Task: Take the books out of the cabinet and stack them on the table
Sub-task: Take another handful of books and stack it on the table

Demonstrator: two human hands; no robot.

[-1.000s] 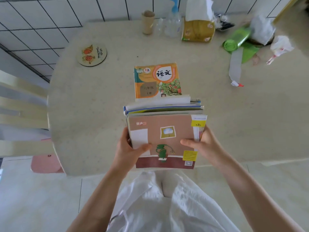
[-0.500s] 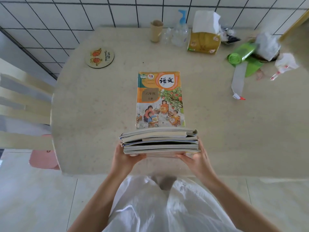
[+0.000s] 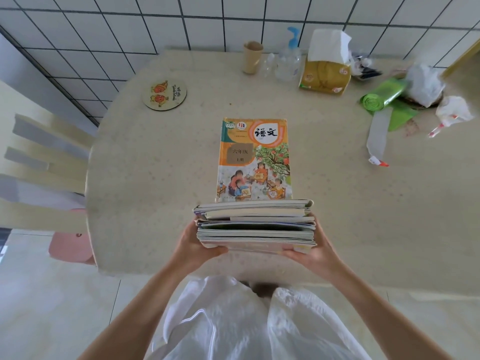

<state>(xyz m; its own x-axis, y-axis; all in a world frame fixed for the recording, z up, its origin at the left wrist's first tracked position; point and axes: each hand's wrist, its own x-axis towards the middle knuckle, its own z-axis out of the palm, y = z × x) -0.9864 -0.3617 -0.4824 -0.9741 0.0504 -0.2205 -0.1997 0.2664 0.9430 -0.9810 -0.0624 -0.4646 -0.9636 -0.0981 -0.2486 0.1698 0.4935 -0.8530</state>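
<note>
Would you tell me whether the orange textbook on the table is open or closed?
Closed. The orange textbook lies flat on the table with its whole front cover facing up and no inner pages showing.

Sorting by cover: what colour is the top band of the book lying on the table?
Orange, on the book, head view.

A textbook (image 3: 254,159) lies flat at the middle of the counter (image 3: 155,178). Just in front of it, a stack of books (image 3: 255,224) is held at the near edge, the left hand (image 3: 193,249) at its left side and the right hand (image 3: 315,252) at its right. A coaster (image 3: 164,94) lies far left. Along the back edge, against the tiled wall (image 3: 130,27), stand a cup (image 3: 252,57), a pump bottle (image 3: 289,61) and a tissue box (image 3: 324,74), left to right. A roll of bags (image 3: 381,96) lies far right. A chair (image 3: 44,172) stands left of the counter.
</note>
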